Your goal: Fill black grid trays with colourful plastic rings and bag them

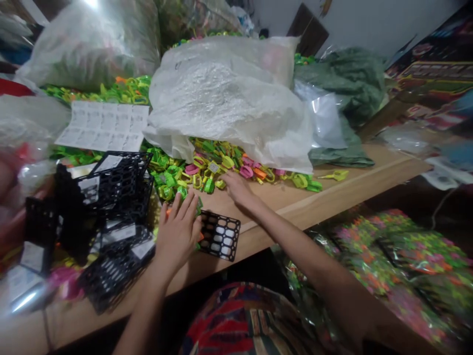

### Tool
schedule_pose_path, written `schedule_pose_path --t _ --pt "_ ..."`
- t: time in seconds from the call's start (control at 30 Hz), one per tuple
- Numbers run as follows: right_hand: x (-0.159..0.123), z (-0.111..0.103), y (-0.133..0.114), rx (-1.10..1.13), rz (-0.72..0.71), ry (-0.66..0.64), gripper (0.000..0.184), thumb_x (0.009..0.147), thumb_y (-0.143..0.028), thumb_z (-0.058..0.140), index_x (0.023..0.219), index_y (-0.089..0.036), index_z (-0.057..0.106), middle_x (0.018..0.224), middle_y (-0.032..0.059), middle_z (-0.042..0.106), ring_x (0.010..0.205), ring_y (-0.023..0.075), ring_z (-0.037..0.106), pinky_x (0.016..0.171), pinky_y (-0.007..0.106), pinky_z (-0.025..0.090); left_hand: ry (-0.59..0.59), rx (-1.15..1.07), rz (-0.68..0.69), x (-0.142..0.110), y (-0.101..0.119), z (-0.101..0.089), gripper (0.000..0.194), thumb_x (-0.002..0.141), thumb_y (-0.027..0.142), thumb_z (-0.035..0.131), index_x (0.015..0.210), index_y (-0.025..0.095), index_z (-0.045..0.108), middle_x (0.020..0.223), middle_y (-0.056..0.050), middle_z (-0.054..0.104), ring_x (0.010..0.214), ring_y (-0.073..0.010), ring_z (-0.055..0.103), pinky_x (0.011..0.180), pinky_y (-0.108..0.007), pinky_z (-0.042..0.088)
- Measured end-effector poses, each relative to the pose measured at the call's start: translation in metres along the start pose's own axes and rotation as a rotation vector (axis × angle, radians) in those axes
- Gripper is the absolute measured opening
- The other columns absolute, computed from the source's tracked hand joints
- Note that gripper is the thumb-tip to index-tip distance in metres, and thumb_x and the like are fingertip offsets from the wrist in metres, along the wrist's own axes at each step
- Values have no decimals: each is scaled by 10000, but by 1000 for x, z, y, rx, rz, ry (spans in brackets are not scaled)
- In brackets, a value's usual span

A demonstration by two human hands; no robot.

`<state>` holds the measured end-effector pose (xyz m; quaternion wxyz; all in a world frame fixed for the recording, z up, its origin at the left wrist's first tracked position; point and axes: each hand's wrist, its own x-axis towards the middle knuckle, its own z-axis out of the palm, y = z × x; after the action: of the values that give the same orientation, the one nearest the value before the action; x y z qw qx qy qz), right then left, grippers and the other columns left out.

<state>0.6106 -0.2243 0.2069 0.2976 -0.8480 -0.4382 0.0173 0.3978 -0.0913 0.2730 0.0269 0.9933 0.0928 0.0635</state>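
Note:
My left hand [179, 224] lies palm down with its fingers stretched out, over the left part of a black plastic grid tray [220, 235]. Orange and green bits show around its fingers, and the palm hides what lies beneath. My right hand [238, 189] reaches to the front edge of a heap of small coloured plastic pieces [225, 161], mostly green and yellow with some pink and orange. Its fingers are bent together beside a small yellow piece [220, 184]; what they hold, if anything, is hidden.
Several black grid trays with white labels [121, 197] are stacked at left. A large white sack [229, 93] lies behind the heap, and a printed label sheet [105, 123] is left of it. Filled clear bags [391, 246] sit below the table edge [332, 207] at right.

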Motion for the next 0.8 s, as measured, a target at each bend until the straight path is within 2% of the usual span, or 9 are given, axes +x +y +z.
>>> schedule_pose_path --t 0.1,0.2,0.33,0.43,0.53,0.6,0.67,0.8 --pt "15 -1 25 -182 108 15 400 936 -37 396 1185 -142 692 1185 159 609 1007 240 562 876 334 453 -15 5 11 -2 -2 -1 569 1014 330 320 1549 167 423 1643 -48 355 1550 -345 279 1230 -637 266" --pt "8 1 30 -117 75 -8 299 942 -100 463 1122 -134 699 1170 144 588 1018 240 544 906 346 454 -28 -16 8 -5 -3 -3 564 1031 352 294 1548 167 422 1641 -42 365 1554 -336 270 1235 -628 257" --pt "-28 1 8 266 -19 -4 206 938 -169 541 1078 -167 693 1093 89 621 998 210 568 933 336 463 -29 -99 -24 -9 -4 -5 571 1065 437 228 1565 215 393 1648 -31 365 1570 -296 239 1263 -592 203" --pt "-57 10 -20 596 22 -122 209 952 -203 525 1107 -180 663 1032 49 674 944 185 605 898 308 485 -20 -161 -48 -8 -3 -4 579 1071 424 193 1592 212 329 1664 -50 336 1577 -269 222 1279 -574 151" --pt "-74 33 -44 813 88 -246 195 925 -190 526 1085 -161 635 972 33 696 881 173 632 812 271 508 -23 -170 -52 -7 -3 -3 571 1061 372 217 1596 200 315 1659 -61 349 1577 -273 221 1282 -574 129" --pt "-79 48 -53 815 110 -289 174 904 -145 496 1027 -158 618 908 26 689 799 162 631 742 250 503 -28 -160 -46 -7 -3 -2 570 1049 340 232 1595 199 318 1657 -58 355 1578 -279 215 1282 -577 124" --pt "-82 59 -55 698 92 -272 184 870 -90 466 971 -166 600 873 30 675 774 164 622 726 249 491 -33 -151 -40 -8 -3 -2 571 1040 321 241 1593 200 322 1658 -55 352 1580 -279 207 1284 -576 123" --pt "-88 69 -53 486 -54 -187 277 790 -10 408 937 -174 577 950 76 668 859 192 616 799 281 494 -47 -153 -46 -10 -1 -5 569 1052 331 222 1588 173 328 1660 -60 346 1582 -273 199 1287 -573 124"
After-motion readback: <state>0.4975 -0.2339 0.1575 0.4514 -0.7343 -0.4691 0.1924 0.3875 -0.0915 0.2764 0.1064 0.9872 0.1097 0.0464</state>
